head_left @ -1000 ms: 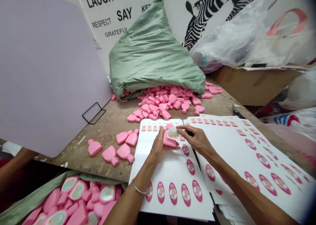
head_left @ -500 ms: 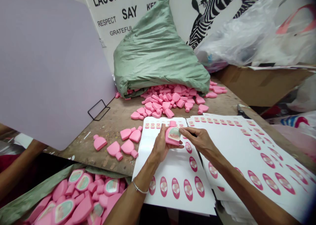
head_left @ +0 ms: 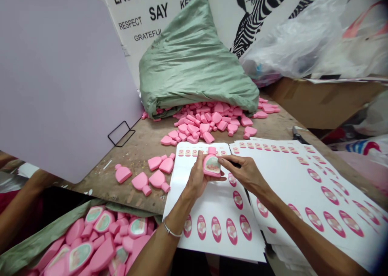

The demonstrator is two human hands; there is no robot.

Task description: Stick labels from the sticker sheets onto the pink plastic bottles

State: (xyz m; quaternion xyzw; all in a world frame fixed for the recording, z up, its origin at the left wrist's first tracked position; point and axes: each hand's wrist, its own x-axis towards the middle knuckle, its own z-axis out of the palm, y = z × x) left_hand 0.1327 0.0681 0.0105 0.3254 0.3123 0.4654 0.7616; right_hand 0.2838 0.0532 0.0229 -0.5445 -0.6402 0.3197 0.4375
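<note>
A small pink bottle with a narrow cap lies in my left hand, thumb along its left side and fingers underneath. Its front carries a rounded label with a pale green and cream picture. Closed in a pinch, the fingertips of my right hand touch this label's upper right edge. Both hands are above a white sticker sheet printed with pink ovals and a row of small stickers at the top. Several plain pink bottles lie on the table left of the sheet.
A green sack spills a heap of pink bottles at the back. More sticker sheets lie right, near a dark-handled tool. Labelled bottles fill a sack at lower left. Another person's arm shows beyond a pale panel.
My right fingertips have shifted slightly left along the label, which now sits flatter on the bottle. My left hand keeps its hold; the view has tilted a little.
</note>
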